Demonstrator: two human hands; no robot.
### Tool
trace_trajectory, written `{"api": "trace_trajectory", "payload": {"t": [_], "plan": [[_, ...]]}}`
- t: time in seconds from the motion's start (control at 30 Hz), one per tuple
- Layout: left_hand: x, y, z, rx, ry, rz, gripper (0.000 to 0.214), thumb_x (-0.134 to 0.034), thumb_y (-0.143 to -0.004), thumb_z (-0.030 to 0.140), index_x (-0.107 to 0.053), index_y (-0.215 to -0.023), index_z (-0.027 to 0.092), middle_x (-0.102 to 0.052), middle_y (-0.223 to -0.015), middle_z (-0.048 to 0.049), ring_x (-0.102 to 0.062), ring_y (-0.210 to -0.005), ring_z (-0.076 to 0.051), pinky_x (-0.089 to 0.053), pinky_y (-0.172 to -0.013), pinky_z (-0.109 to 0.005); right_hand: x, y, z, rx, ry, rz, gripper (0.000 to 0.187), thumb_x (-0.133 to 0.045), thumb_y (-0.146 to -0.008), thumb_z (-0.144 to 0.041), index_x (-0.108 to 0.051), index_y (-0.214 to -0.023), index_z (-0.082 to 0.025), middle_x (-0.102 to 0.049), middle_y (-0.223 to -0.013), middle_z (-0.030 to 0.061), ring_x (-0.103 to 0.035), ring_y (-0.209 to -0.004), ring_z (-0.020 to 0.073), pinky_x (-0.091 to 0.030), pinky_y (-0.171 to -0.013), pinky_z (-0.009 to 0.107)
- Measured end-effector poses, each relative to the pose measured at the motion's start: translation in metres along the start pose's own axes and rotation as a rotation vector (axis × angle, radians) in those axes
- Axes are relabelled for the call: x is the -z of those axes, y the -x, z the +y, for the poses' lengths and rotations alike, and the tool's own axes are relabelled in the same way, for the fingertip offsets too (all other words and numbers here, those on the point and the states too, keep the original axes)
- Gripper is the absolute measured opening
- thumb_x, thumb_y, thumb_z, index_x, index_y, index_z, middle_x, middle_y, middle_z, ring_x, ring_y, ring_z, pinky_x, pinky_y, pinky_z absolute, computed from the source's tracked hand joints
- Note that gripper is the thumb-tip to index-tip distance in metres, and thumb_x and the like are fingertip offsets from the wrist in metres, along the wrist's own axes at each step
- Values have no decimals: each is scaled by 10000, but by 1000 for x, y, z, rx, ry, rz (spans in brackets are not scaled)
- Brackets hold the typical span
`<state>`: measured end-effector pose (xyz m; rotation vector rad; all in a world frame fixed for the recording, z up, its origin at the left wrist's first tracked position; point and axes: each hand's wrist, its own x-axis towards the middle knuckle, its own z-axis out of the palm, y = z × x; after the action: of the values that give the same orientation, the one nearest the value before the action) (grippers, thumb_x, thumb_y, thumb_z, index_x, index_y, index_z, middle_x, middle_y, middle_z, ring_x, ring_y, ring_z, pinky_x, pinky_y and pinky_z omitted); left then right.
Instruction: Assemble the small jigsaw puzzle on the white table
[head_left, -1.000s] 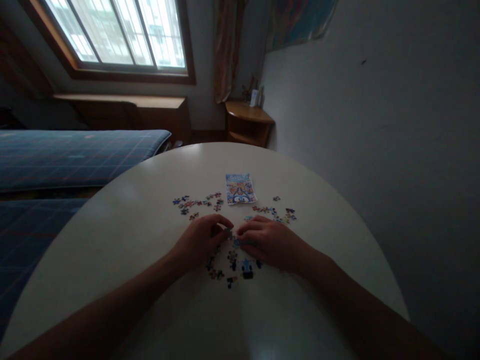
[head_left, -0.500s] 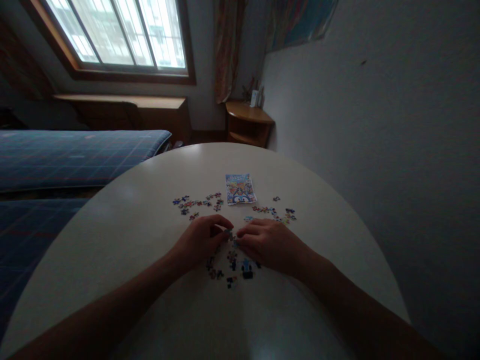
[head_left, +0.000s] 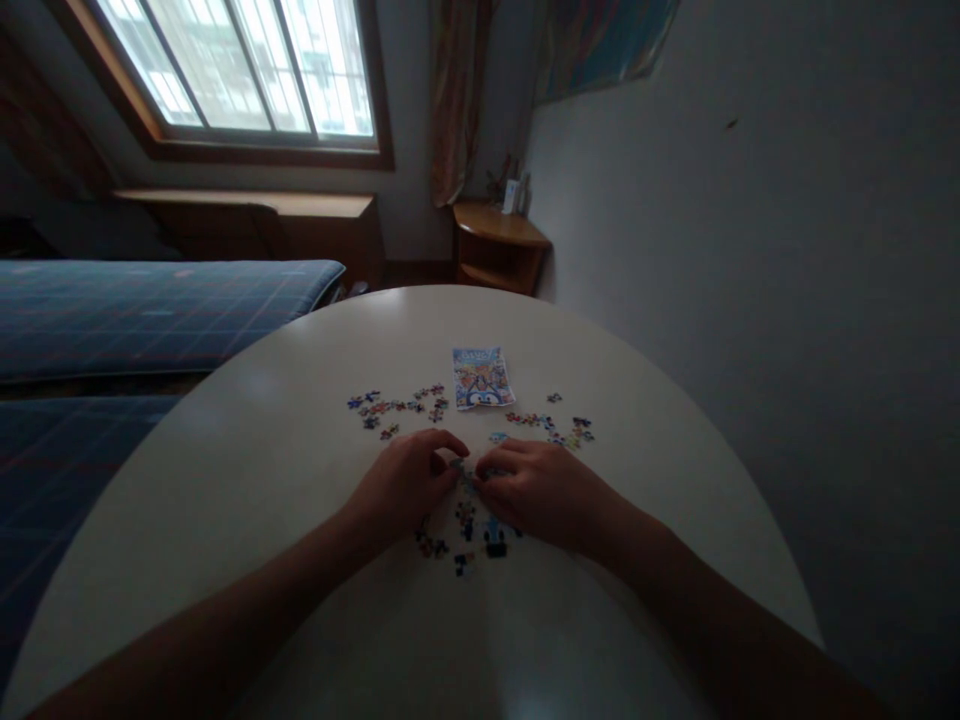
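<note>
My left hand [head_left: 405, 483] and my right hand [head_left: 534, 490] rest on a round white table [head_left: 300, 480], fingertips almost meeting. Each hand pinches a small puzzle piece [head_left: 466, 472] between thumb and fingers, and the two pieces touch between them. Just below the hands lies a cluster of loose dark puzzle pieces [head_left: 469, 540]. More loose pieces lie scattered at the far left [head_left: 394, 407] and at the far right [head_left: 551, 423]. A small colourful reference picture [head_left: 480, 377] lies flat beyond the hands.
A bed with a blue plaid cover [head_left: 150, 315] runs along the left of the table. A wooden corner shelf [head_left: 495, 240] and a window [head_left: 240, 70] stand behind. A grey wall [head_left: 750, 250] closes the right side.
Both hands have drawn slightly closer together, bringing the pinched pieces into contact. The view has shifted a touch to the right.
</note>
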<state>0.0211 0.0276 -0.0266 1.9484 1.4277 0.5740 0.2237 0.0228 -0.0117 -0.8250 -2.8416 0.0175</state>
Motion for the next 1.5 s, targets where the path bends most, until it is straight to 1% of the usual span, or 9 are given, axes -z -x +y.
{"api": "trace_trajectory", "payload": {"t": [0.1,0.3,0.6,0.77,0.93,1.07,1.23,1.37,1.5], "plan": [[0,0,1,-28,-53,20,251,-603,-772,100,-716,-973,202,-735,-741,-9,-673,-664,-168,-480,-652,-256,2,0,-2,8,39,-10,203,-545,-931,-168,-716,-821,-173,-723,-951,83,-635,-834,196,-506,-727,323],[4,-2,2,-45,-76,-35,257,-621,-782,102,-721,-995,207,-722,-725,5,-662,-663,-160,-470,-661,-252,2,-1,-3,5,75,-31,222,-528,-955,-200,-700,-820,-160,-714,-912,62,-630,-802,183,-496,-699,305],[5,-4,-1,-176,-139,12,297,-616,-741,1,-728,-935,196,-721,-821,-9,-665,-727,-151,-510,-768,-268,-11,1,5,-16,-16,61,216,-506,-975,-242,-673,-862,-164,-704,-909,47,-628,-827,167,-480,-751,297],[8,-5,-2,-194,-126,0,282,-637,-756,18,-726,-956,197,-711,-760,3,-661,-696,-148,-513,-760,-275,-8,-1,3,-40,22,44,220,-476,-996,-280,-661,-965,-164,-679,-849,44,-614,-792,177,-466,-720,308],[8,-6,-3,-204,-129,7,278,-665,-762,27,-724,-978,191,-717,-804,-10,-662,-710,-147,-516,-743,-267,-9,-1,1,-12,51,40,235,-471,-996,-259,-667,-896,-176,-666,-882,45,-593,-797,173,-454,-706,305],[6,-8,-7,-242,-115,6,267,-652,-763,-12,-735,-909,195,-728,-871,-13,-672,-749,-140,-518,-744,-251,-9,-1,0,-23,70,35,234,-481,-995,-251,-675,-886,-179,-663,-872,42,-585,-781,165,-452,-691,299],[7,-8,-7,-244,-227,20,173,-725,-808,113,-737,-950,210,-745,-917,-40,-679,-894,-210,-525,-829,-340,-8,-2,-2,-30,88,30,198,-502,-987,-228,-680,-920,-173,-678,-941,57,-591,-821,169,-471,-713,294],[9,-3,-7,-380,-334,42,141,-708,-841,118,-715,-960,192,-733,-1011,-45,-645,-977,-221,-518,-877,-362,-8,-2,-4,-36,94,37,162,-518,-977,-207,-673,-957,-165,-680,-970,78,-583,-855,178,-481,-733,300],[8,9,-4,-506,-498,-44,139,-658,-877,90,-698,-963,192,-711,-1047,-31,-632,-965,-218,-535,-841,-364,-9,-2,-5,-48,65,32,134,-542,-956,-186,-674,-964,-163,-680,-966,72,-586,-858,183,-488,-741,308]]}}
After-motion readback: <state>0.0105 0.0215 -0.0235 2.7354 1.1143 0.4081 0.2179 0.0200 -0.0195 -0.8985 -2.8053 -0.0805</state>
